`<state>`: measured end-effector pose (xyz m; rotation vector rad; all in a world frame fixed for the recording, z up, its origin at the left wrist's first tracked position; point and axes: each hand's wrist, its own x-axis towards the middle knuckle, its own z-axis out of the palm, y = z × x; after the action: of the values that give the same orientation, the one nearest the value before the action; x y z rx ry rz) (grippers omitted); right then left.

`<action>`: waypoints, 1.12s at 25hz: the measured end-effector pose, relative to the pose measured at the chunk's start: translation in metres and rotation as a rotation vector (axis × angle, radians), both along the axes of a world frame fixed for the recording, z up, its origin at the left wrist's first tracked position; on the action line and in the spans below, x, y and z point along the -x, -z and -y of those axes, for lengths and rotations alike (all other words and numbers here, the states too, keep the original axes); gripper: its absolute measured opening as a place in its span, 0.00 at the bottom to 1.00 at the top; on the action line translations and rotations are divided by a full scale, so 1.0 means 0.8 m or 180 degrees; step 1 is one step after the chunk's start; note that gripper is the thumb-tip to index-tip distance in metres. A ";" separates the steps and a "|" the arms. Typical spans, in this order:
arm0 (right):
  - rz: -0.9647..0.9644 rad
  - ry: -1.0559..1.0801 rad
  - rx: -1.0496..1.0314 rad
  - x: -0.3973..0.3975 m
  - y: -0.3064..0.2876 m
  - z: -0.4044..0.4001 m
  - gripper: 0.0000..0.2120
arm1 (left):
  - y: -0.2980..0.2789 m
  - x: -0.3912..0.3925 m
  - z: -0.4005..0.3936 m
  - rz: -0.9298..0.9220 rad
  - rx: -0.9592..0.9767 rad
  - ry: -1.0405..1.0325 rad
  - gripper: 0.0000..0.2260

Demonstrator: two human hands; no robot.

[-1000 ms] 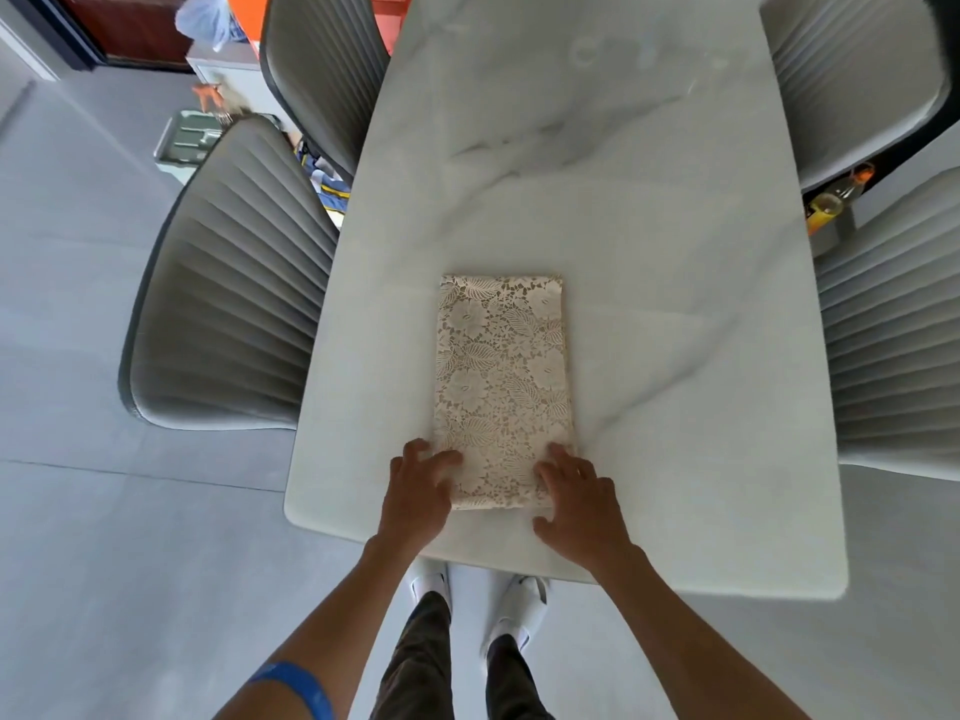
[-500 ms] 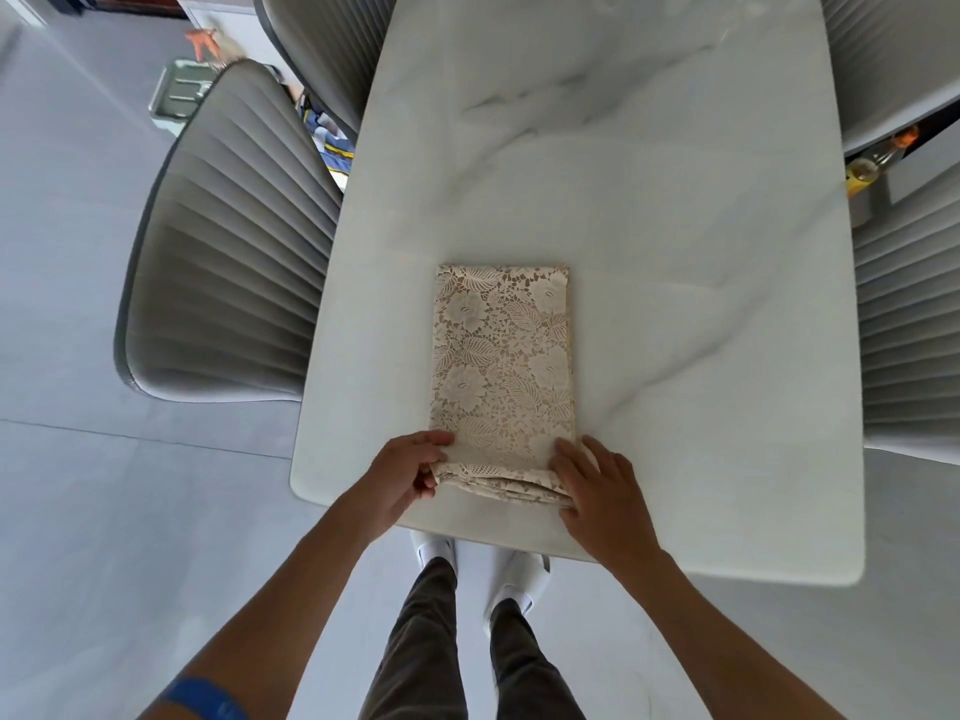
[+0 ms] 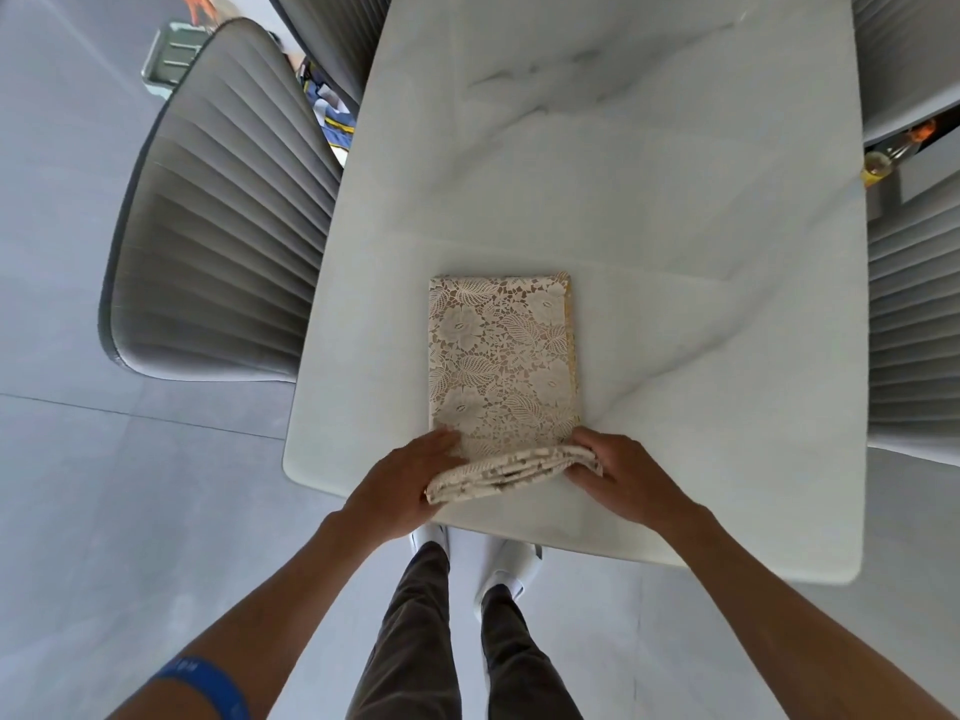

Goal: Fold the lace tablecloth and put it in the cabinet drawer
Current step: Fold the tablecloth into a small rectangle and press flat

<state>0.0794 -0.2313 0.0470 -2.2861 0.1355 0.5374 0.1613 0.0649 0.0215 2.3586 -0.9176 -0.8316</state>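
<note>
The left hand point(image 3: 402, 483) grips the near left corner of the lace tablecloth point(image 3: 501, 363), fingers on top and the stacked layers bunched at its palm side. The right hand point(image 3: 621, 478) holds the near right corner the same way, fingers curled round the thick edge. Between them the near end of the cloth is raised off the surface and turned slightly upward, so its layered edge shows as a pale roll, while the rest lies flat.

The tablecloth is already a narrow, many-layered rectangle, lying lengthwise near the near edge of the white marble tabletop point(image 3: 675, 200), a little left of centre. Its far end is square and tidy, with a sliver of yellowish underlayer peeping out along the right side.

Judging by this, most of the folding is done; the raised near end suggests one more fold toward the far end, or a lift to carry it off. Putting it away is entirely left: no cabinet or drawer is in view.

Grey ribbed chairs point(image 3: 218, 226) stand on both sides of the tabletop, and the person's dark trousers and white shoes show below the near edge. A blue wristband point(image 3: 208, 691) sits on the left forearm.
</note>
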 end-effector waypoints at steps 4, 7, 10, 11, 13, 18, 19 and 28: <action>-0.0123 0.0543 0.0033 -0.043 0.007 0.005 0.15 | -0.008 -0.026 0.015 -0.1229 0.0477 -0.1257 0.10; -0.0298 0.0967 0.0202 -0.061 0.025 -0.004 0.15 | 0.002 -0.047 0.040 -0.1132 0.0598 -0.2189 0.14; -0.0390 0.1343 0.0288 -0.067 0.039 -0.016 0.13 | 0.013 -0.048 0.058 -0.0597 0.0317 -0.2512 0.15; -0.0367 0.1409 0.0351 -0.067 0.043 -0.019 0.13 | 0.015 -0.048 0.061 -0.0486 0.0252 -0.2514 0.15; -0.0294 0.1591 0.0447 -0.067 0.045 -0.021 0.14 | 0.016 -0.048 0.067 -0.0337 0.0143 -0.2495 0.14; 0.0062 0.1532 0.1025 -0.063 0.039 -0.027 0.14 | 0.017 -0.045 0.073 0.0160 -0.0075 -0.2391 0.12; 0.0334 0.1173 0.1449 -0.063 0.038 -0.028 0.17 | 0.019 -0.043 0.072 0.0390 -0.0055 -0.2246 0.11; 0.0472 -0.0599 0.1360 -0.094 0.032 -0.012 0.22 | 0.026 -0.063 0.068 0.0875 0.0193 -0.1553 0.13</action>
<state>0.1550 -0.2213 0.0211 -2.7659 -0.0444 0.4647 0.2117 0.0106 0.0006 2.5224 -0.4168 -0.2886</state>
